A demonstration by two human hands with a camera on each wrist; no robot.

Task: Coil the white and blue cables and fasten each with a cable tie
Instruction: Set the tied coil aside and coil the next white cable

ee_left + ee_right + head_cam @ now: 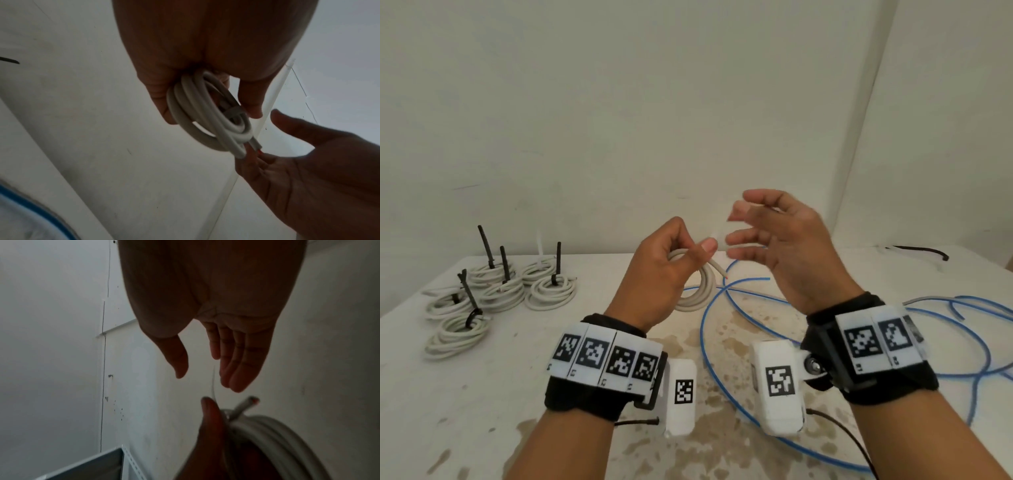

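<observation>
My left hand [671, 260] is raised above the table and grips a coiled white cable [697, 291] [207, 113] between thumb and fingers. A pale cable tie [271, 99] [213, 382] wraps the coil, and its thin tail stands up past my thumb. My right hand [767, 236] [205, 366] hovers just right of the coil with its fingers spread and straight, holding nothing. Loose blue cable [726, 342] lies in wide loops on the table under and to the right of both hands.
Several tied white coils [493, 294] with black tie tails sit at the table's back left. A black cable tie [921, 251] lies at the far right edge. The white table [482, 394] is stained; a wall stands close behind.
</observation>
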